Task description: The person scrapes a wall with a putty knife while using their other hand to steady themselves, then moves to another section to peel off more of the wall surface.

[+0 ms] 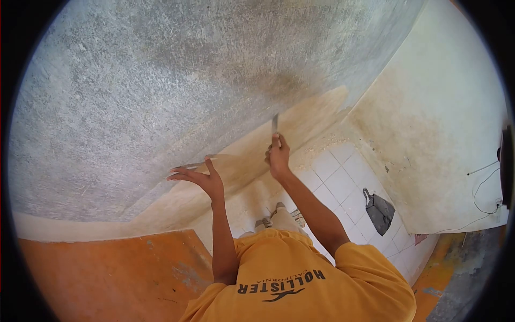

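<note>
My right hand (278,156) is wrapped around the handle of a scraper (275,123), its narrow dark blade pointing up toward the wall. Rough, mottled grey paint covers most of that wall (134,96). Beside the blade runs a smooth beige band (316,110) along the lower part of the wall, meeting the grey at an uneven edge. On the left, my left hand (198,178) is open, fingers stretched out and thumb apart, right at the wall near the border of grey and beige. Nothing is held in it.
White floor tiles (335,177) lie below, with crumbs of debris along the wall's foot. A dark bag (380,213) rests on the tiles. A pale side wall (429,118) with a hanging cable (475,196) stands at the right. An orange surface (107,268) fills the lower left.
</note>
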A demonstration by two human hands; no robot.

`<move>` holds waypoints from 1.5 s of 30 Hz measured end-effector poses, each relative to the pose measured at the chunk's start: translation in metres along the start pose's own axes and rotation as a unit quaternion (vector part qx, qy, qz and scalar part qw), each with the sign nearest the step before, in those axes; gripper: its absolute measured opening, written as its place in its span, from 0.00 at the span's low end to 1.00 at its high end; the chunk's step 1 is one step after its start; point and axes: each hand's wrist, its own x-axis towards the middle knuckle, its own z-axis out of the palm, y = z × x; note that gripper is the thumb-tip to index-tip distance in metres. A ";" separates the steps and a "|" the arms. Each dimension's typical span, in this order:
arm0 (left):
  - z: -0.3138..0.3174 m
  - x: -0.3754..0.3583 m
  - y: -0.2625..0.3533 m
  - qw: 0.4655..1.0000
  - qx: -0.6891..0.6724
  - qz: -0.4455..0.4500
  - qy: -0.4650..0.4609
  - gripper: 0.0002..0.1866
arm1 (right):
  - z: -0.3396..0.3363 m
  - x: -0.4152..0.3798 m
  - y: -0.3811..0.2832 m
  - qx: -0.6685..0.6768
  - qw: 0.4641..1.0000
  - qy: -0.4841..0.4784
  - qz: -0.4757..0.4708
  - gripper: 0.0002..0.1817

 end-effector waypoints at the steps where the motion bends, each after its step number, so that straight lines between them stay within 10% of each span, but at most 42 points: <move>1: 0.002 0.001 0.000 1.000 -0.002 0.002 0.006 0.62 | 0.002 -0.006 -0.001 -0.006 1.000 -0.003 0.010 0.17; 30: -0.009 -0.003 -0.005 1.000 0.020 0.017 -0.015 0.60 | -0.022 0.026 -0.019 -0.025 0.999 -0.024 -0.021 0.23; 45: -0.018 -0.004 -0.002 0.998 -0.012 -0.020 -0.060 0.57 | 0.027 -0.031 0.104 -0.133 0.985 -0.011 -0.110 0.23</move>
